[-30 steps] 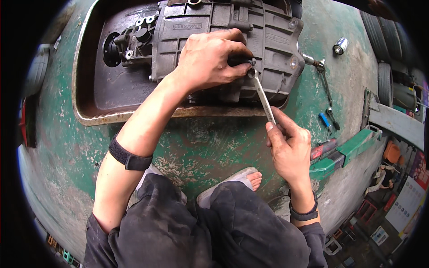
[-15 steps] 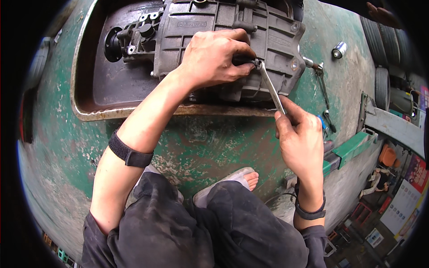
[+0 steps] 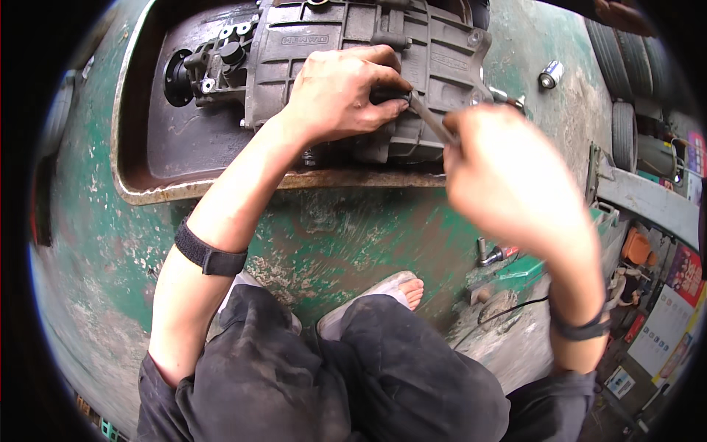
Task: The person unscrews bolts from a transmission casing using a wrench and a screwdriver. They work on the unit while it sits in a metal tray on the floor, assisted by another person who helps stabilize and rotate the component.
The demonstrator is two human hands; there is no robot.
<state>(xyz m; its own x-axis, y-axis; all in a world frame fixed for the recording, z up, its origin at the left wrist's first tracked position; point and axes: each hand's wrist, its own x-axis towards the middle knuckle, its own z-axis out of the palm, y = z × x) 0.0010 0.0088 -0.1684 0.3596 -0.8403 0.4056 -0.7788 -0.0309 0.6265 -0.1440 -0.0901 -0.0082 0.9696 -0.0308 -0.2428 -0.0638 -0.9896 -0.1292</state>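
Note:
A grey ribbed metal gearbox (image 3: 305,62) lies in a shallow metal pan (image 3: 346,180) in front of me. My left hand (image 3: 346,92) rests over its near side, thumb and fingers closed on a small dark part that they mostly hide. Against that part sits the far end of a steel wrench (image 3: 431,120), slanting down to the right. My right hand (image 3: 508,173), smeared by motion, is wrapped round the wrench's near end and covers much of it.
On the green floor beyond the pan stands a can-shaped filter (image 3: 551,74). A socket tool (image 3: 497,254) lies by a green metal beam (image 3: 519,274) at right. Tyres (image 3: 610,59) are stacked far right. Another person's hand (image 3: 624,16) shows at the top right.
My right hand has swung up and to the right, tilting the wrench flatter. My left hand keeps its grip at nearly the same spot. The view has shifted slightly.

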